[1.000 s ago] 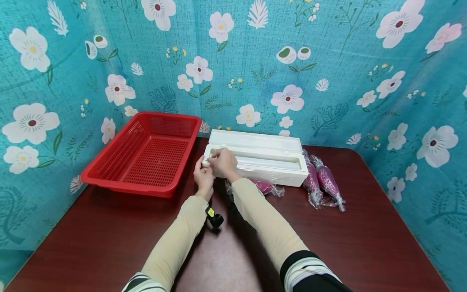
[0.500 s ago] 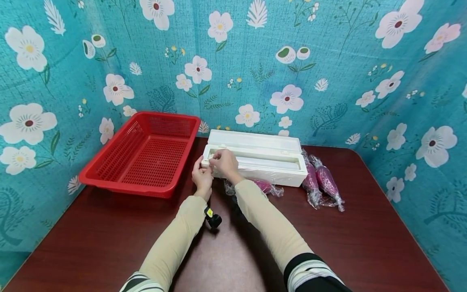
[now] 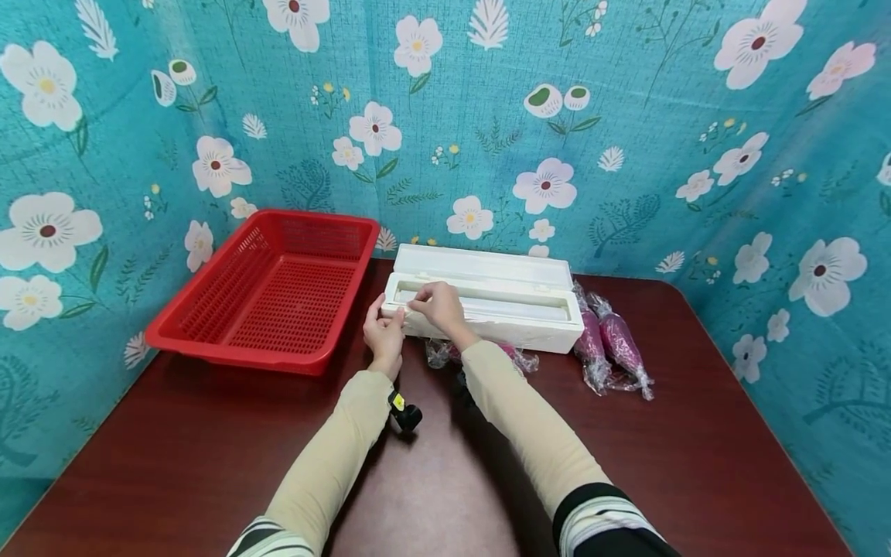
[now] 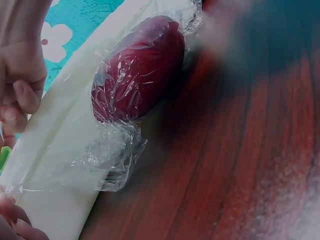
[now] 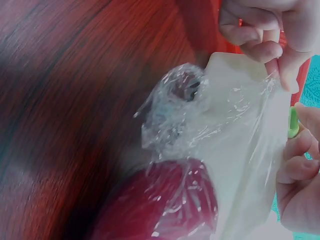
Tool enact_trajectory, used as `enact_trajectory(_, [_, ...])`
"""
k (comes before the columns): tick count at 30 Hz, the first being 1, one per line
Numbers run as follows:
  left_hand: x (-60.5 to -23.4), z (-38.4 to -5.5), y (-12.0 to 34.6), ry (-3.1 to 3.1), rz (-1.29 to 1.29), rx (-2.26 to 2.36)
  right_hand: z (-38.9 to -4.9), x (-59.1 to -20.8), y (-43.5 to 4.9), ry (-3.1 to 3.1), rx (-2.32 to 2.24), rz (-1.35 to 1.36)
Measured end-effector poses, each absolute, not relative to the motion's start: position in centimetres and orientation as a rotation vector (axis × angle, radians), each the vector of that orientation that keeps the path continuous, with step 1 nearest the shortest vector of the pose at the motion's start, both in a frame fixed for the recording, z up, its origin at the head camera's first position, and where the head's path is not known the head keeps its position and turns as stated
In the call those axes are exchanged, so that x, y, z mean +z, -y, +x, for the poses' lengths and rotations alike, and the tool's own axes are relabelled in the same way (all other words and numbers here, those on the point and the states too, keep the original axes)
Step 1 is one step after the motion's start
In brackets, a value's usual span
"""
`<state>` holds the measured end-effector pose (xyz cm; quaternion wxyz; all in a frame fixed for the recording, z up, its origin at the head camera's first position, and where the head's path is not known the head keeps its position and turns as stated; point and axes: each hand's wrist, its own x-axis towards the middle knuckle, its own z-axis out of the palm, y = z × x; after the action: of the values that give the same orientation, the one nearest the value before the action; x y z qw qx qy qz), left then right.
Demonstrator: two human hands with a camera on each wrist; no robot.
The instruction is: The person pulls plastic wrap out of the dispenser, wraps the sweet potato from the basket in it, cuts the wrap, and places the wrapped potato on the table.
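A white cling film dispenser (image 3: 487,331) lies lengthwise with its lid up and a roll inside. At its left front corner, my left hand (image 3: 384,336) pinches the edge of the clear cling film (image 5: 240,117), which stretches down over the box front. My right hand (image 3: 440,308) is at the front rim, just right of the left one, pinching a small green slide cutter (image 5: 293,122). A smooth purple oblong thing (image 4: 142,67) wrapped in film, its kind unclear, lies against the box front. In the head view the right forearm partly hides it.
Two more film-wrapped purple oblong things (image 3: 622,340) lie right of the dispenser. A red slotted plastic basket (image 3: 316,363) stands to the left. A blue flowered curtain (image 3: 480,139) hangs behind the dark red-brown table (image 3: 431,480).
My right hand has shifted a little to the right along the dispenser's front rim. The left hand stays at the left corner. The head view has turned slightly.
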<state>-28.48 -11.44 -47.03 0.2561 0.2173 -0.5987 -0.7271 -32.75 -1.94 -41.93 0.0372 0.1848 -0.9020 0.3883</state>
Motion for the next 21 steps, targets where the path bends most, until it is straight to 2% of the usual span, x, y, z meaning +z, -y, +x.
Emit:
enact_trajectory(11, [-47.1, -28.6, 11.5, 1.644, 0.61, -1.955, -33.0, -42.5, 0.6, 2.7, 1.155, 0.684])
enact_trajectory(17, [-46.9, -28.6, 11.5, 1.621, 0.638, -1.969, -32.9, -42.9, 0.1, 2.673, 1.327, 0.642])
enact_trajectory(21, [-46.9, -28.6, 11.5, 1.619, 0.645, -1.968, -33.0, -42.8, -0.1, 2.634, 1.271, 0.681])
